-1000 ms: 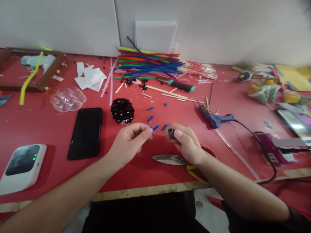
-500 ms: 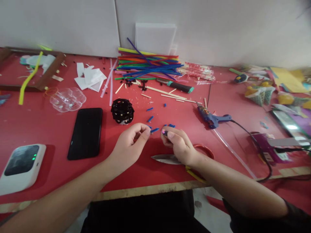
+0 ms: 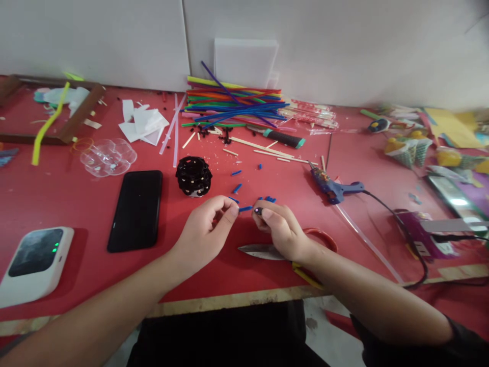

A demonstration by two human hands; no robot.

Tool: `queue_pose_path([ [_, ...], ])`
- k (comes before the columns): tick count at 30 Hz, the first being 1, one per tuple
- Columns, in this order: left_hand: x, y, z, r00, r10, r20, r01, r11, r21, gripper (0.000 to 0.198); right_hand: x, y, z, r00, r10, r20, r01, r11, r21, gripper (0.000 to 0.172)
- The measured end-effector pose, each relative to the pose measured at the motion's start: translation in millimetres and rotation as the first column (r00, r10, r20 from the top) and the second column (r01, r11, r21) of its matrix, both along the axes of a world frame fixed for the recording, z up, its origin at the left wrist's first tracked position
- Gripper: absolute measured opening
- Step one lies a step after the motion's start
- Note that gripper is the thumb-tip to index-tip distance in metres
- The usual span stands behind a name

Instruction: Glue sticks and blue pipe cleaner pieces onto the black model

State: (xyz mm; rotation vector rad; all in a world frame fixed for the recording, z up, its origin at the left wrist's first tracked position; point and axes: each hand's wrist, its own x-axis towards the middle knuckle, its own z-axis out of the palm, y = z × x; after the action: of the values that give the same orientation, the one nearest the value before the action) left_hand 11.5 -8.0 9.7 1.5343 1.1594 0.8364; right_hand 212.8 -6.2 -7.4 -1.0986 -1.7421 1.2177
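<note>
Both my hands rest low over the red table [image 3: 69, 204], near its front edge. My left hand [image 3: 206, 232] is pinched, thumb against forefinger, and its fingertips touch a short blue straw piece [image 3: 245, 208]. My right hand [image 3: 280, 229] is curled and pinches a small dark bit [image 3: 259, 210] at its fingertips, a few centimetres from the left hand. Several more blue straw pieces [image 3: 270, 199] lie just beyond the fingers. A black ball made of small rings [image 3: 193, 176] stands behind my left hand. Scissors [image 3: 260, 250] lie under my right wrist.
A black phone [image 3: 136, 209] and a white device with a green light [image 3: 34, 262] lie at the left. A blue glue gun [image 3: 332, 186] with its cord lies at the right. Coloured straws [image 3: 233, 99] are piled at the back, by paper scraps and a clear plastic tray [image 3: 107, 155].
My right hand has moved left and down toward my left hand, so the fingertips are now close together. The left hand has barely shifted.
</note>
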Motion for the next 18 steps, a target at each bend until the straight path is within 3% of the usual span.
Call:
queue_pose_path([
  [4,-1,1,-2.2,0.998,0.011,-0.066,-0.006,0.997,0.083,0.027,0,5,-0.7,0.990,-0.130,-0.062,0.125,0.990,-0.070,0.045],
  [7,-1,4,-10.3,0.966,0.026,-0.258,0.038,0.970,0.239,0.018,2,11,-1.4,0.943,-0.278,-0.182,0.244,0.951,-0.189,0.049],
  [10,-1,5,-19.4,0.902,0.045,-0.429,0.116,0.933,0.342,0.012,5,15,-0.7,0.903,-0.341,-0.262,0.280,0.928,-0.244,0.051],
  [12,-2,5,-21.2,0.898,0.069,-0.434,0.134,0.898,0.420,0.014,7,16,0.3,0.889,-0.355,-0.288,0.284,0.923,-0.260,0.050],
  [14,-6,5,-18.3,0.936,0.087,-0.342,0.126,0.823,0.553,0.019,8,17,1.4,0.874,-0.368,-0.317,0.287,0.918,-0.274,0.050],
  [16,-12,8,-12.5,0.969,0.130,-0.208,0.061,0.694,0.717,0.024,8,17,2.6,0.852,-0.391,-0.348,0.299,0.909,-0.290,0.050],
  [18,-20,14,-8.0,0.962,0.261,-0.079,-0.080,0.547,0.833,0.035,8,18,4.1,0.829,-0.421,-0.368,0.316,0.896,-0.313,0.050],
])
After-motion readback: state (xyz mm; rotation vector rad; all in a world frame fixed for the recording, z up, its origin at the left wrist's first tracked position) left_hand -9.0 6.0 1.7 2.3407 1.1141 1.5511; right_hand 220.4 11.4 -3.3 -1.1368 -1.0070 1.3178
